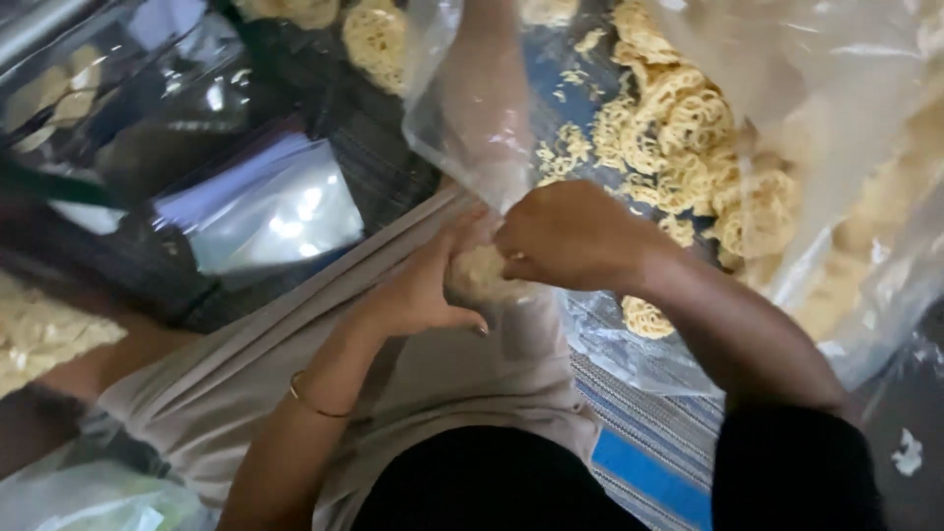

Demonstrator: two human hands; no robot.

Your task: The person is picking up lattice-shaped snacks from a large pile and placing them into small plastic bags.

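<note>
Head view: left hand [423, 290] cups a bag [482, 108] of snacks [484, 273] over the lap while right hand [570, 236] pinches its neck shut — light, brittle load, slippery film, best held at the neck.

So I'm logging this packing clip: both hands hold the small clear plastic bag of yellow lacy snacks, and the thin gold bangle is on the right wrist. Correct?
Not quite. The head view shows the thin gold bangle on the left wrist, not the right. The rest stands: the left hand and right hand both hold the small clear plastic bag of yellow lacy snacks.
</note>
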